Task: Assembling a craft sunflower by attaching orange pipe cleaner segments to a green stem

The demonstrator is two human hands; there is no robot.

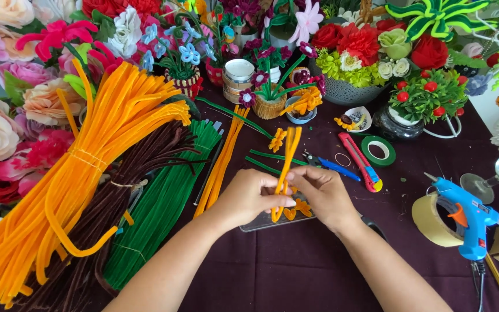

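Observation:
My left hand (248, 196) and my right hand (321, 195) meet at the table's middle, both pinching a folded orange pipe cleaner (287, 156) that stands up between them. Its two ends point away from me. Under my hands lies a grey flat tray (261, 222) with small orange petal shapes (297, 209). A small finished orange flower (277, 139) lies just beyond the pipe cleaner.
Big bundles of orange (82, 173), brown (116, 214) and green pipe cleaners (163, 202) fill the left. A red box cutter (360, 161), green tape roll (378, 151), blue glue gun (469, 219) and masking tape (428, 219) lie right. Flower pots line the back.

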